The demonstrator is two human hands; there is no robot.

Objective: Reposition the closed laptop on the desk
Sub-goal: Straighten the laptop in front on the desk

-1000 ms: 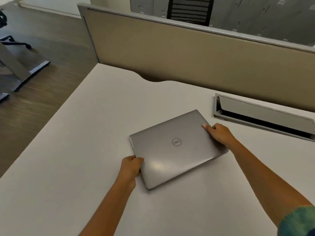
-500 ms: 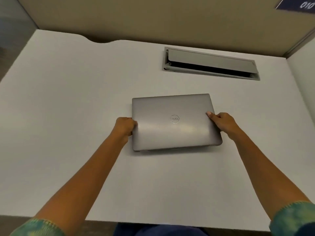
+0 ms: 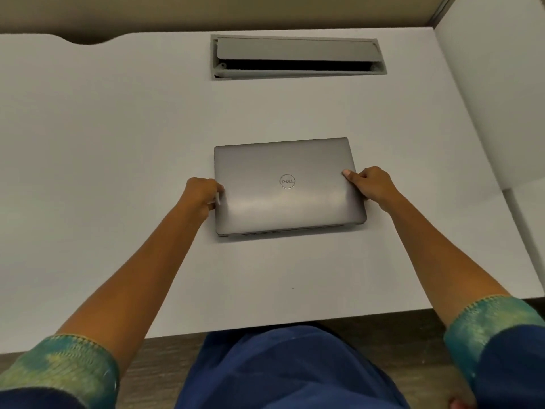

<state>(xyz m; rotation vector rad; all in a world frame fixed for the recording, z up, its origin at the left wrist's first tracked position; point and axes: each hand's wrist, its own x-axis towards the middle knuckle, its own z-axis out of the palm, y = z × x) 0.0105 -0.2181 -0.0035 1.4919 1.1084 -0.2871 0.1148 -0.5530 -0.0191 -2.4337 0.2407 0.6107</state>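
Closed laptop (image 3: 287,184) lies on white desk (image 3: 103,143).

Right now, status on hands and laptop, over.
Left hand and right hand gripping opposite side edges. Closed laptop flat on desk, squared up. Cable hatch beyond, apart.

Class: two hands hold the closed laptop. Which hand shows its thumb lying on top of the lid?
The right hand: its thumb rests flat on the laptop lid by the right edge. The left hand curls round the left edge, no thumb showing.
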